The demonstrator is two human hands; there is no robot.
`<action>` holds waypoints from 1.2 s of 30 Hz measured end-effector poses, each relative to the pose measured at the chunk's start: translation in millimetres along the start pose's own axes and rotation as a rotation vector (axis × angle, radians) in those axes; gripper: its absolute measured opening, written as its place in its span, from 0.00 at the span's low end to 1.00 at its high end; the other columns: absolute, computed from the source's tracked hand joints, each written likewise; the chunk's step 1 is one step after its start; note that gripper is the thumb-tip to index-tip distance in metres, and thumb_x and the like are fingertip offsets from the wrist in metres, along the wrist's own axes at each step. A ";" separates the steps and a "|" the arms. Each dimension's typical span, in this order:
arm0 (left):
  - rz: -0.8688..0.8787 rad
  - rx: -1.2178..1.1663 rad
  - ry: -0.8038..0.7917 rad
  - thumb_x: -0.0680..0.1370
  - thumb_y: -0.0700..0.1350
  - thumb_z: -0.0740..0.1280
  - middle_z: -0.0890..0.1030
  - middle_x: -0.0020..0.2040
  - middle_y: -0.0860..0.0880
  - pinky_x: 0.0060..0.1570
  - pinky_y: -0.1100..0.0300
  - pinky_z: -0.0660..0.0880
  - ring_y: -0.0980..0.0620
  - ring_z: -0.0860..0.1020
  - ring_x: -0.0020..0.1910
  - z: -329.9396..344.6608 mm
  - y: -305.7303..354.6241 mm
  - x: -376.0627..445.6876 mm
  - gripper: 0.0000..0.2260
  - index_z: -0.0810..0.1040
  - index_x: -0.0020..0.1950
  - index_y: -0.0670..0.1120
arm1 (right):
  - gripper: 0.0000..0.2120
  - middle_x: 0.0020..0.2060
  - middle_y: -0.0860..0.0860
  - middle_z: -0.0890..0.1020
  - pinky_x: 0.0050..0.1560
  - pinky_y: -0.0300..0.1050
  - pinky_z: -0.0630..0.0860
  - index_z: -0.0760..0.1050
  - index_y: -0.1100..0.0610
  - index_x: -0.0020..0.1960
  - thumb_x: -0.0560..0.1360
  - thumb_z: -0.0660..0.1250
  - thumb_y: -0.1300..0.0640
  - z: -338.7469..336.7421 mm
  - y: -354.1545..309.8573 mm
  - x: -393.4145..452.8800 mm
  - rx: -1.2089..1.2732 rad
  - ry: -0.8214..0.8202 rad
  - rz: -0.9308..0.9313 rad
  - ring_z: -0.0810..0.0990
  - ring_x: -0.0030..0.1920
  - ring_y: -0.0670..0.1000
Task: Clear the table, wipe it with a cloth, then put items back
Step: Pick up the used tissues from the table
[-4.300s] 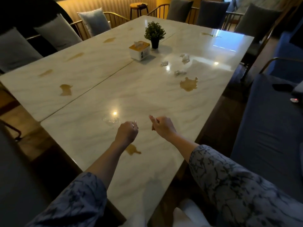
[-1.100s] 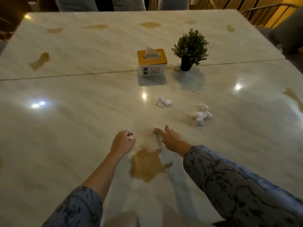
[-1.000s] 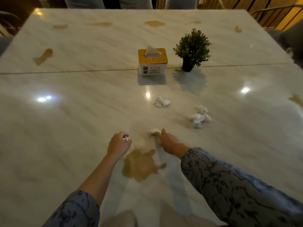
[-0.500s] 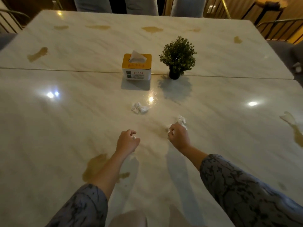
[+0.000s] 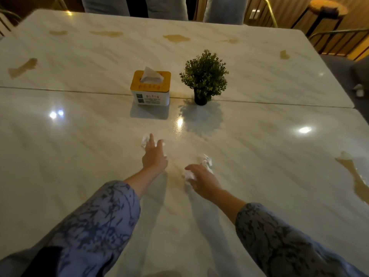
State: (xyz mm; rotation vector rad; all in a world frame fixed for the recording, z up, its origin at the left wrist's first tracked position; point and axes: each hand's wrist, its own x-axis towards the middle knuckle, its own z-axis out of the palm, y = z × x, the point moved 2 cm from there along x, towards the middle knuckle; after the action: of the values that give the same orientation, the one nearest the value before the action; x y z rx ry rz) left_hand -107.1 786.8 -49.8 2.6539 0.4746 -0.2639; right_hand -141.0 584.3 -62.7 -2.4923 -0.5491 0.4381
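My left hand stretches forward with straight fingers laid over a crumpled white tissue in the middle of the marble table. My right hand lies palm down a little nearer. It grips a white tissue wad under the thumb, and its fingers cover part of another crumpled tissue. Behind them stand a yellow-topped tissue box and a small potted plant, side by side on the seam between the two table tops.
Brown spill stains mark the table: a long one at the right edge, one at the far left, several along the far side. Cushioned chairs line the far edge. A round stool stands back right.
My left hand has opened and reached forward onto the tissue nearer the box. My right hand stayed on the tissues at the right, now gripping a wad. The view shifted right and closer.
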 end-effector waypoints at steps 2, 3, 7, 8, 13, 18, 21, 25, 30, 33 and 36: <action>-0.032 0.047 -0.032 0.79 0.42 0.64 0.40 0.80 0.49 0.61 0.50 0.71 0.46 0.50 0.78 2.2 -7.5 15.8 0.21 0.65 0.71 0.53 | 0.19 0.65 0.50 0.75 0.65 0.49 0.70 0.70 0.52 0.69 0.79 0.65 0.53 11.4 2.4 -0.4 -0.076 -0.040 -0.089 0.70 0.67 0.52; -0.042 0.055 -0.054 0.79 0.42 0.63 0.41 0.80 0.49 0.63 0.50 0.70 0.46 0.49 0.79 4.0 -12.6 20.9 0.21 0.66 0.71 0.54 | 0.19 0.62 0.52 0.75 0.62 0.52 0.71 0.70 0.52 0.68 0.78 0.64 0.54 15.9 3.1 -1.5 -0.122 -0.045 -0.142 0.70 0.65 0.53; 0.015 0.033 -0.009 0.79 0.40 0.61 0.58 0.77 0.50 0.63 0.51 0.69 0.47 0.56 0.76 10.6 -23.2 20.5 0.20 0.72 0.69 0.55 | 0.09 0.49 0.57 0.77 0.49 0.56 0.75 0.77 0.61 0.54 0.74 0.65 0.64 27.4 7.5 -12.2 -0.128 -0.045 -0.335 0.74 0.51 0.59; 0.029 0.035 0.037 0.79 0.40 0.61 0.64 0.74 0.49 0.59 0.52 0.70 0.46 0.61 0.72 10.9 -23.9 17.1 0.18 0.73 0.67 0.53 | 0.07 0.47 0.58 0.76 0.48 0.56 0.75 0.77 0.62 0.50 0.73 0.65 0.65 29.9 9.8 -15.2 -0.122 -0.052 -0.353 0.75 0.49 0.59; 0.050 -0.096 0.105 0.77 0.50 0.67 0.76 0.49 0.45 0.43 0.56 0.68 0.43 0.72 0.55 25.7 -26.1 -10.8 0.07 0.77 0.46 0.47 | 0.10 0.40 0.53 0.73 0.42 0.43 0.69 0.73 0.59 0.43 0.77 0.62 0.53 24.1 22.0 -27.7 0.074 0.040 -0.221 0.71 0.40 0.52; -0.004 -0.294 0.072 0.70 0.38 0.69 0.78 0.43 0.45 0.38 0.58 0.63 0.43 0.74 0.41 35.6 -14.7 -29.4 0.12 0.73 0.53 0.43 | 0.06 0.35 0.49 0.69 0.36 0.42 0.62 0.67 0.56 0.39 0.71 0.63 0.56 -13.1 29.5 -24.2 0.171 0.406 0.005 0.67 0.33 0.51; 0.058 -0.337 0.082 0.67 0.34 0.69 0.79 0.44 0.43 0.40 0.62 0.64 0.44 0.78 0.45 38.2 -3.9 -35.6 0.11 0.81 0.47 0.44 | 0.12 0.42 0.53 0.76 0.41 0.45 0.68 0.70 0.57 0.50 0.68 0.64 0.66 -33.3 35.9 -12.6 0.222 0.448 0.236 0.74 0.42 0.55; 0.114 -0.371 0.158 0.67 0.32 0.68 0.76 0.54 0.40 0.53 0.65 0.66 0.44 0.76 0.56 41.9 2.4 -51.1 0.10 0.84 0.40 0.44 | 0.30 0.71 0.49 0.68 0.64 0.50 0.70 0.66 0.50 0.71 0.71 0.65 0.65 -34.8 37.0 7.2 -0.008 0.175 0.257 0.65 0.71 0.53; 0.091 -0.444 0.105 0.68 0.33 0.69 0.84 0.43 0.46 0.43 0.67 0.69 0.46 0.82 0.45 41.6 1.4 -76.0 0.08 0.83 0.39 0.45 | 0.17 0.69 0.62 0.69 0.72 0.57 0.64 0.74 0.61 0.64 0.79 0.61 0.54 3.9 27.3 0.4 -0.126 -0.105 0.007 0.60 0.74 0.63; 0.091 -0.492 0.123 0.67 0.41 0.78 0.83 0.35 0.49 0.35 0.63 0.71 0.51 0.80 0.36 35.5 -1.4 -91.4 0.08 0.80 0.36 0.47 | 0.14 0.59 0.63 0.76 0.61 0.58 0.74 0.78 0.63 0.56 0.78 0.59 0.58 19.6 18.8 -23.5 -0.084 0.041 0.012 0.70 0.66 0.64; 0.081 -0.547 0.157 0.66 0.46 0.80 0.80 0.33 0.52 0.32 0.69 0.68 0.55 0.76 0.32 29.9 -7.8 -106.7 0.13 0.76 0.35 0.49 | 0.12 0.55 0.59 0.77 0.54 0.52 0.75 0.77 0.61 0.59 0.79 0.63 0.58 26.2 12.8 -47.7 -0.085 0.083 0.090 0.73 0.59 0.60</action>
State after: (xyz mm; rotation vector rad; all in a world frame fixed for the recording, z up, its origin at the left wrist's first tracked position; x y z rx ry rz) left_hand -211.6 749.6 -52.1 2.1559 0.4148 0.0925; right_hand -189.3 563.7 -81.8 -2.6111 -0.4325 0.3495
